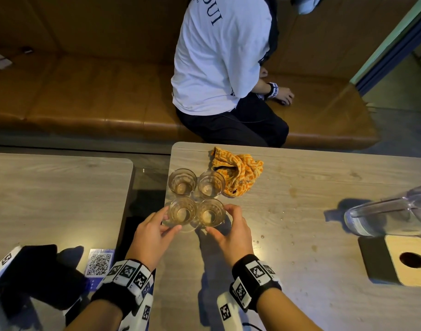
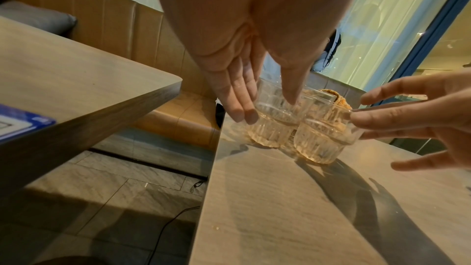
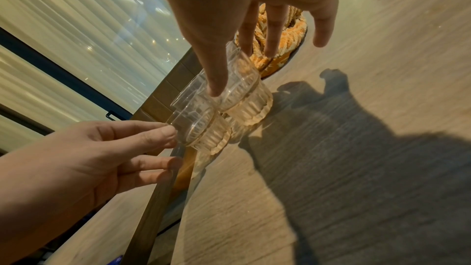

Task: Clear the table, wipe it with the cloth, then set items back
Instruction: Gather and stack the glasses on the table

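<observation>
on the far left stands a second surface, apart from the main one across a gap of floor, with one blue qr-code card at its near right corner. as a judgement, it is the likely place to park things while the main surface is wiped.

the main surface carries four ribbed clear glasses, packed two by two at its left edge. the far-left glass and far-right glass stand untouched. the left hand has thumb and fingers curled round the near-left glass, which sits at the very edge of the surface. the right hand holds the near-right glass the same way, thumb on the near side and fingers on the far right side. the two near glasses touch each other, and both look seated on the surface. taking one in each hand is probably meant to clear two at a go; whether they are being lifted or only gripped cannot be told.

just right of the far glasses lies one crumpled orange and white patterned cloth, touching or nearly touching the far-right glass. it seems left within reach for the wiping, which has not begun: small drops and stains show on the wood to the right.

further right, at the frame edge, lies one clear plastic pitcher, and near it one wooden square block with a round hole. both are yet to be cleared.

beyond the surface, one person in a white t-shirt sits on the brown bench seat.
</observation>
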The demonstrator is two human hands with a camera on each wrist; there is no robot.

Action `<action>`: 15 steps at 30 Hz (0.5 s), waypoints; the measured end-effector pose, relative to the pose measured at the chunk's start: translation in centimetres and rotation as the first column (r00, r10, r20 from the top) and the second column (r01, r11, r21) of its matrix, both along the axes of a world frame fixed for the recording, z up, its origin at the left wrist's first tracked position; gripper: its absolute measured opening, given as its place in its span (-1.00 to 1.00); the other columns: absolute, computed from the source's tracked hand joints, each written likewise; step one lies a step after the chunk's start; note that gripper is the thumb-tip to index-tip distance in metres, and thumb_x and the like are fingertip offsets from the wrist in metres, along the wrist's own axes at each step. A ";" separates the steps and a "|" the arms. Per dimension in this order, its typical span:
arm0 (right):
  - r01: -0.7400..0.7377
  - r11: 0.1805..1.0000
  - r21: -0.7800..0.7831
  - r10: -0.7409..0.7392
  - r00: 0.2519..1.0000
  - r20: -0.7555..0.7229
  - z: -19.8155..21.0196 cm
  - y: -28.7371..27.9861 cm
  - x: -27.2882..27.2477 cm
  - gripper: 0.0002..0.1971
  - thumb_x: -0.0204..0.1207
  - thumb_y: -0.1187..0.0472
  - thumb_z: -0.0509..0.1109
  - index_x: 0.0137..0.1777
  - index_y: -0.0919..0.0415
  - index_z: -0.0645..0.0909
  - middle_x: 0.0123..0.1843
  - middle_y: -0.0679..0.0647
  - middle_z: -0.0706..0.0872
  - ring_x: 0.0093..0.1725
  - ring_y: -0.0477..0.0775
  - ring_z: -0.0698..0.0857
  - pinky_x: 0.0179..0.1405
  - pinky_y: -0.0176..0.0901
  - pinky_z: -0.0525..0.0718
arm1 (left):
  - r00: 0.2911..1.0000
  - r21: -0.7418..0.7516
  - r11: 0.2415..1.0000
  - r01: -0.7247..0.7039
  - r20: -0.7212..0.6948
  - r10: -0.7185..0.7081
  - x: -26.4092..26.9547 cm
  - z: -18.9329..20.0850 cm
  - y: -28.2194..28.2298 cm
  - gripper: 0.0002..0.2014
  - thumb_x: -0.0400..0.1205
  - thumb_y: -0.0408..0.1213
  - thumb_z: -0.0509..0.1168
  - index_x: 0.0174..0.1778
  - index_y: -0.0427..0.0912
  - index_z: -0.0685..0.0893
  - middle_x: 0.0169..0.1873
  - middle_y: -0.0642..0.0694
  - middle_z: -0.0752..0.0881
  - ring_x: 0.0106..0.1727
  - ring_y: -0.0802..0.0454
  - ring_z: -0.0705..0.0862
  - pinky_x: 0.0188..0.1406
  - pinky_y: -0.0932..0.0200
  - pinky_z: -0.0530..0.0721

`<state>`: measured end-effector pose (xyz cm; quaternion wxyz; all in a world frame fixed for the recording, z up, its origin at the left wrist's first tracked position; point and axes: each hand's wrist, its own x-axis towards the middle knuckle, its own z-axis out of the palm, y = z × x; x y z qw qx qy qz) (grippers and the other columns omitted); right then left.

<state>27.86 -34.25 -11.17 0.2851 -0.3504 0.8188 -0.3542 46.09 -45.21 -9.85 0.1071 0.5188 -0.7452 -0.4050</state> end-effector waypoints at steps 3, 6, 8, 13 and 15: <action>-0.029 0.999 -0.015 0.029 1.000 0.005 0.4 0.1 0.0 -0.33 0.33 0.02 0.65 0.35 -0.13 0.36 0.24 -0.23 0.55 0.27 -0.17 0.51 0.22 -0.26 0.45 | 1.000 0.004 1.000 -0.007 0.013 0.007 0.0 0.3 0.3 -0.35 0.55 -0.11 0.48 0.56 -0.03 0.44 0.23 0.05 0.63 -0.05 0.34 0.67 0.00 0.37 0.65; -0.063 0.998 -0.023 0.064 0.998 0.025 1.0 0.6 -0.1 -0.26 0.35 0.05 0.65 0.45 -0.11 0.32 0.27 -0.26 0.49 0.28 -0.24 0.45 0.25 -0.34 0.38 | 0.999 0.008 1.000 0.000 0.049 0.000 -0.1 0.8 0.7 -0.32 0.56 -0.07 0.45 0.59 -0.01 0.37 0.31 0.01 0.60 0.12 0.21 0.65 0.13 0.18 0.67; -0.093 0.996 -0.012 0.094 0.995 0.032 1.7 1.0 -0.4 -0.22 0.38 0.09 0.63 0.52 -0.06 0.29 0.33 -0.24 0.44 0.33 -0.26 0.39 0.31 -0.38 0.32 | 0.997 -0.021 1.000 -0.013 0.070 0.014 -0.3 1.5 1.3 -0.29 0.55 -0.05 0.45 0.60 0.01 0.31 0.35 0.02 0.52 0.23 0.12 0.62 0.15 0.13 0.64; -0.143 0.988 -0.050 0.144 0.990 0.012 5.0 4.5 -2.4 -0.29 0.48 0.17 0.54 0.55 -0.11 0.28 0.43 -0.24 0.38 0.42 -0.30 0.34 0.43 -0.41 0.28 | 0.995 -0.205 0.974 0.093 -0.025 -0.100 -2.9 4.4 4.7 -0.40 0.54 -0.14 0.46 0.49 0.02 0.41 0.21 0.06 0.44 0.20 0.07 0.59 0.04 0.14 0.64; -0.151 0.983 -0.106 0.148 0.988 -0.034 6.8 7.5 -4.1 -0.35 0.50 0.19 0.50 0.52 -0.16 0.32 0.42 -0.23 0.45 0.41 -0.32 0.41 0.44 -0.41 0.36 | 0.963 -0.285 0.934 0.214 -0.100 -0.251 -5.5 5.8 6.8 -0.55 0.59 -0.11 0.40 0.40 0.03 0.50 0.12 0.12 0.45 0.12 0.10 0.61 0.02 0.10 0.67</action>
